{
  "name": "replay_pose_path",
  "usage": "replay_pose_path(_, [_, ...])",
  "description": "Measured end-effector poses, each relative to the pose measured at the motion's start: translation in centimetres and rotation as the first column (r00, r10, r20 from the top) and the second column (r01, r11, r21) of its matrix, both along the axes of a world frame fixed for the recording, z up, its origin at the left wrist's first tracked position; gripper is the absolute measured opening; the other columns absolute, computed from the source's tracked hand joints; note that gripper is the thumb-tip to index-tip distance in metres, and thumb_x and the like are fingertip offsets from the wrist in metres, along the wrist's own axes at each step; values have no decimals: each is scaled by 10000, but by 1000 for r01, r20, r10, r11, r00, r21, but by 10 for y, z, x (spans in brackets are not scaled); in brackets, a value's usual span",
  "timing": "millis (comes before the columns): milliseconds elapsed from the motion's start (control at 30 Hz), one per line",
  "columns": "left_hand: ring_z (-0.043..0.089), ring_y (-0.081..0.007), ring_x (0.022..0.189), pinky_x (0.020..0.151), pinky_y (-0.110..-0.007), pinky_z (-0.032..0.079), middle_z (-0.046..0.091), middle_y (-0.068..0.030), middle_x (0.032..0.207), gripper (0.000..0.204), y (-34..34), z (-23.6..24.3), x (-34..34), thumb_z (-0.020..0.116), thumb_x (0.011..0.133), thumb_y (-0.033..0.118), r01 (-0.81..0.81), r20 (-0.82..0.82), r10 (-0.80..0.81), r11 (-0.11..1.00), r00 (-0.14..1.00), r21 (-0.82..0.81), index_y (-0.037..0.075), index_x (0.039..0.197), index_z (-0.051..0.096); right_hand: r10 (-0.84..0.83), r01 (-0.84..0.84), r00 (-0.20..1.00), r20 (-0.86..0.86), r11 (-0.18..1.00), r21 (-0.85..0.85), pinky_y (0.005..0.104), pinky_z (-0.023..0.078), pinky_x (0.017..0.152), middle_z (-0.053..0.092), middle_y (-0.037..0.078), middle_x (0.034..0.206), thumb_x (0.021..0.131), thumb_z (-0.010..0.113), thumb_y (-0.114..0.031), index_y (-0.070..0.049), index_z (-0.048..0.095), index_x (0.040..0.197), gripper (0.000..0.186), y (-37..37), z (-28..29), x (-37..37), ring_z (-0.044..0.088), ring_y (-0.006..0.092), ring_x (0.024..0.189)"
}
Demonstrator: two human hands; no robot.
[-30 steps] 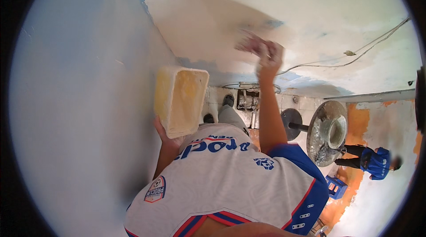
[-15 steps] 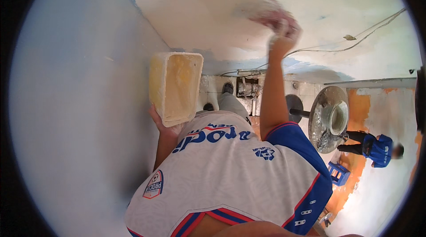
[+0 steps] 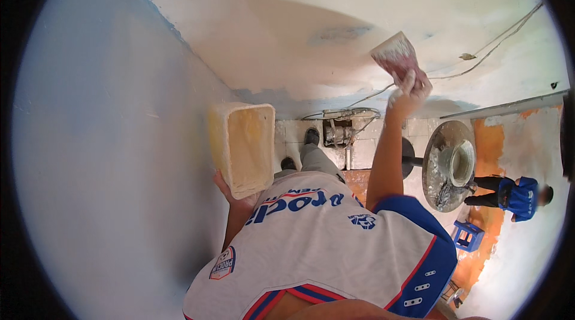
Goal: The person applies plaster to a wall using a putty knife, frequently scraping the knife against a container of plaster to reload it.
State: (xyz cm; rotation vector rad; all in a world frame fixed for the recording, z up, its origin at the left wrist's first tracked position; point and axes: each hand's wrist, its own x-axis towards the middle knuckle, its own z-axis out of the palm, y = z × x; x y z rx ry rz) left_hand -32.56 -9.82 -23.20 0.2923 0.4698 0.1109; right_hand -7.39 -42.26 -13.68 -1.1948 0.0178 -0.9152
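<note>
Blue-grey wall (image 3: 102,140) fills the 8-to-10 o'clock side; its seam with the pale front wall (image 3: 227,26) runs from 11 o'clock in toward the centre. Close beside that left wall, at 9 o'clock: oblong yellowish tub (image 3: 225,146), mouth open to view, inside smeared; cannot tell if it touches the wall. Long axis of tub roughly 12 to 6. Left hand (image 3: 238,202) holds it from below, fingers showing at the tub's 7 o'clock corner, rest partly hidden. Rightward, a broad plain stretch of front wall, 11 to 1 o'clock, under a soft shadow. Near centre, shoes (image 3: 311,136) on pale tiles, and beside them a floor recess with whitened machinery (image 3: 339,134). Patterned shirt (image 3: 299,230) takes up 6 o'clock. Scraper (image 3: 394,50) between 1 and 2 o'clock, against the backdrop of the front wall, touching or apart cannot be told. Whitened blade points to 11, handle to 5, long axis on that line. Right hand (image 3: 410,93) closed around the handle, forearm below it. Cable (image 3: 509,37) passes near this hand and runs out past 2. At 3, round table (image 3: 450,133) with a pale basin (image 3: 449,164) on it. At 4, blue plastic stand (image 3: 467,237). Farthest right, between 3 and 4, co-worker (image 3: 518,198) in a blue top, well apart from the scraper
</note>
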Motion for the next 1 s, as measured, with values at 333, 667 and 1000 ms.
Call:
replay_pose_path(333, [613,-237,1226,989,-455,537,617,-21,1347,605,-7,2,-2,405,988,606,8,74,-15,996,997,84,193,1406,551,37,-37,999,-10,999,1,336,618,796,660,142,1108,1014,622,-117,10,559,1195,230,14,-38,39,689,220,936])
replay_pose_path(667, [564,-265,1295,1041,-492,503,573,-22,1435,675,-11,-11,-5,433,944,651,27,4,-27,1000,1000,-4,211,1446,531,-36,-41,970,-241,950,-309,281,569,788,655,65,1012,1020,628,-118,-32,602,1143,153,44,-51,44,650,144,915])
replay_pose_path(1000, [574,-237,1272,1036,-451,510,582,-15,1407,670,-22,4,-10,395,984,672,116,86,-124,989,989,97,209,1453,516,77,-164,973,-219,897,-411,285,579,733,700,95,978,988,669,-82,11,587,1126,185,66,-22,8,669,129,897])
